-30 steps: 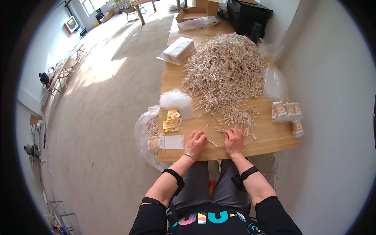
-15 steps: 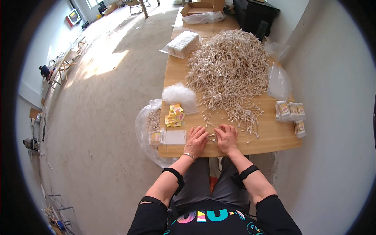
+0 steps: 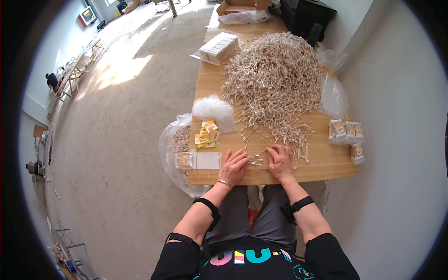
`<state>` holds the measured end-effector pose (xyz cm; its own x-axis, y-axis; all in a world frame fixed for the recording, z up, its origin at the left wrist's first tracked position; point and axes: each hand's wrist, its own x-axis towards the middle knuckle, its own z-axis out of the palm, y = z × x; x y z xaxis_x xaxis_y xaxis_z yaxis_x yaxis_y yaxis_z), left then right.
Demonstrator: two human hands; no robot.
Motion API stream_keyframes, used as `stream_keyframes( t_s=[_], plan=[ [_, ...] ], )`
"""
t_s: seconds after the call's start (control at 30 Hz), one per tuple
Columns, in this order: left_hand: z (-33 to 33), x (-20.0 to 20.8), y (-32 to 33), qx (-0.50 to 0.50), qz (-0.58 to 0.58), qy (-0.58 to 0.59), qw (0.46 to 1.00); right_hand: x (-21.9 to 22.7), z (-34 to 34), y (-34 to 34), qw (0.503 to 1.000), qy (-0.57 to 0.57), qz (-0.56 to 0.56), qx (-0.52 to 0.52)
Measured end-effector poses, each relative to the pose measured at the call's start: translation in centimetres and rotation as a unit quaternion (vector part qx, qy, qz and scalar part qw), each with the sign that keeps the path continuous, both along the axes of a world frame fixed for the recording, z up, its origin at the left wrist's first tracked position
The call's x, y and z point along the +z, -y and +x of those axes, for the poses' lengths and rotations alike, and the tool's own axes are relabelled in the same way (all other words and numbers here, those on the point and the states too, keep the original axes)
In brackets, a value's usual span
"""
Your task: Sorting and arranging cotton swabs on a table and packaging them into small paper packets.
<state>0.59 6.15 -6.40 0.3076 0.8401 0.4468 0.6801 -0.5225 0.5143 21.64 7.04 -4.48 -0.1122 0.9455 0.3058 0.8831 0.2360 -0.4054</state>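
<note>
My left hand [image 3: 234, 167] rests on the table near its front edge, fingers bent together over a small bunch of cotton swabs [image 3: 255, 161] whose white tips stick out to the right. My right hand [image 3: 281, 163] is closed, fingertips down on the wood at the near end of the loose swabs; a swab stick runs up to its fingers. Its palm side is hidden. Beyond both hands rises a big heap of cotton swabs [image 3: 275, 79]. Left of my left hand lie a white card [image 3: 208, 161] and a clear pack of swabs [image 3: 184, 161] with a yellow label.
Yellow cards [image 3: 208, 135] and thin clear bags [image 3: 213, 110] lie at the table's left. Filled swab packs [image 3: 346, 132] sit at the right edge, near a clear bag [image 3: 334, 97]. A wrapped white stack [image 3: 219, 48] and cardboard box [image 3: 242, 5] stand farther back. A plastic sack [image 3: 169, 144] hangs beside the table.
My right hand has moved right, away from the left hand, toward the loose swabs. The left hand stays nearly in place on its bunch, and more swab tips show between the hands.
</note>
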Motion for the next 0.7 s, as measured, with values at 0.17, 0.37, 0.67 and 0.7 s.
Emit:
stream_keyframes(
  t_s=[0.17, 0.37, 0.67, 0.7],
  plan=[
    [-0.2, -0.5, 0.1, 0.010, -0.002, 0.035, 0.999, 2.1, -1.4, 0.8, 0.999, 0.005, -0.036, 0.033],
    [-0.1, -0.7, -0.2, 0.011, 0.003, 0.076, 0.997, 0.6, 1.2, 1.2, 0.994, -0.009, -0.001, 0.113],
    [-0.5, -0.4, -0.1, -0.025, 0.002, 0.058, 0.998, -0.8, 1.4, 0.3, 0.999, -0.035, 0.016, -0.028],
    [-0.5, -0.3, 0.0, -0.025, 0.003, 0.059, 0.998, -0.9, 1.4, -0.1, 0.998, -0.038, 0.008, -0.057]
  ],
)
